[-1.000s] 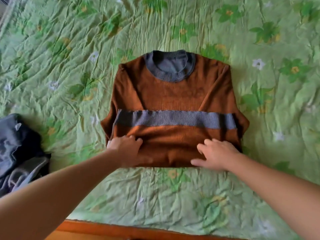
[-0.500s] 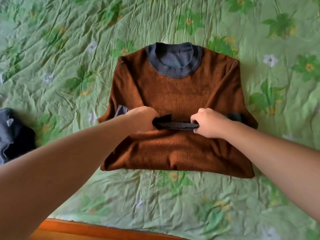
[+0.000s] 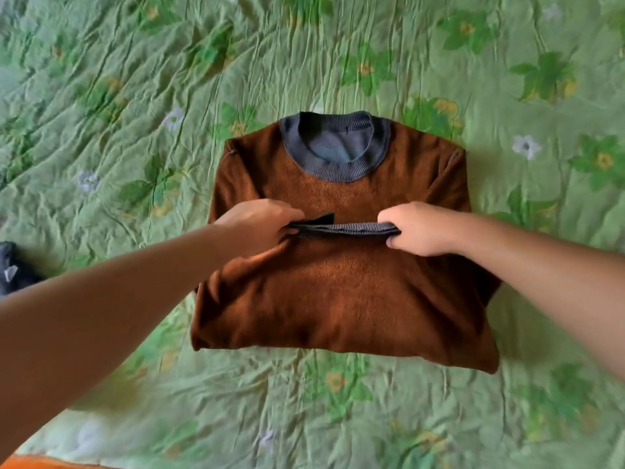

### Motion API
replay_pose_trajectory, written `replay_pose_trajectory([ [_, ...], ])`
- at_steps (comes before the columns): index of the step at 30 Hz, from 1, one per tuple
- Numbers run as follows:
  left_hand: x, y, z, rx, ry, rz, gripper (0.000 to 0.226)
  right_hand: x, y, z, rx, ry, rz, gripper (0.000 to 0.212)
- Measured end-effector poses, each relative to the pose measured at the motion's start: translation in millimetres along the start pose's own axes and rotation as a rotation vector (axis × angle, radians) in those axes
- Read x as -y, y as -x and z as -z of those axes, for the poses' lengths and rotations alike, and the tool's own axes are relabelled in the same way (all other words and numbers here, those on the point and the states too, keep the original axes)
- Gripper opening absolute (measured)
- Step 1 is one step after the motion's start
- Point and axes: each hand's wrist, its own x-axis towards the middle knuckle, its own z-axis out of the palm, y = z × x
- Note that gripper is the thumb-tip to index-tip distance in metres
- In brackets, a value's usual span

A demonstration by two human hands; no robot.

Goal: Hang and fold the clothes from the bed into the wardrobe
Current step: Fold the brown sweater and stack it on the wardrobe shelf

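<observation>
Brown sweater (image 3: 338, 306) is lying on the bed (image 3: 135, 137); your left hand (image 3: 257, 228) and right hand (image 3: 421, 228) are gripping its hem (image 3: 355, 228), now carrying it off the near edge toward the collar (image 3: 334, 170); the fold is closing.

Left grip (image 3: 257, 228) and right grip (image 3: 419, 230) both clenched

place: home bedroom | evidence: bed (image 3: 135, 96) under crumpled green floral bedspread (wooden edge (image 3: 40, 463))

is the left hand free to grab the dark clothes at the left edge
Probably not yet: the left hand grips the sweater by its grey hem. Only bedspread lies between, so once it lets go the dark clothes look reachable.
</observation>
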Motion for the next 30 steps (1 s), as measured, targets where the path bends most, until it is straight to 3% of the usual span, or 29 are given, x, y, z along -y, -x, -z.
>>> replay_pose_trajectory([
  [5,34.6,-69.1,68.4,-0.1,-0.084,0.111,0.03,-20.9,-50.3,84.1,-0.141,0.01,-0.043,0.012],
  [7,50.7,-97.9,79.9,-0.123,-0.202,0.235,0.036,-32.8,-77.6,95.8,-0.172,0.041,-0.142,0.041],
  [9,56.9,-114.2,72.7,-0.1,-0.26,0.345,0.056,-42.5,-94.4,85.5,-0.237,0.203,-0.288,0.067],
  [12,48.1,-108.9,35.9,-0.06,-0.248,0.322,0.08,-44.7,-98.0,42.7,-0.418,0.273,-0.27,0.077],
  [16,41.0,-70.0,-24.8,0.012,-0.196,0.339,0.071,-39.5,-77.7,-21.3,-0.333,0.286,-0.211,0.078],
  [19,37.1,-44.0,-48.9,-0.098,-0.192,0.377,0.072,-20.6,-51.1,-58.3,-0.419,0.221,-0.206,0.081],
  [23,9.5,12.6,-94.7,-0.173,-0.271,0.08,0.077,10.8,-0.6,-132.3,-0.412,0.22,0.032,0.078],
  [26,-0.8,41.1,-118.7,-0.084,-0.304,0.074,0.076,15.1,13.3,-156.3,-0.284,0.28,-0.025,0.081],
  [30,-14.4,30.5,-102.7,-0.082,-0.29,0.168,0.072,27.3,0.9,-133.5,-0.253,0.191,-0.092,0.082],
])
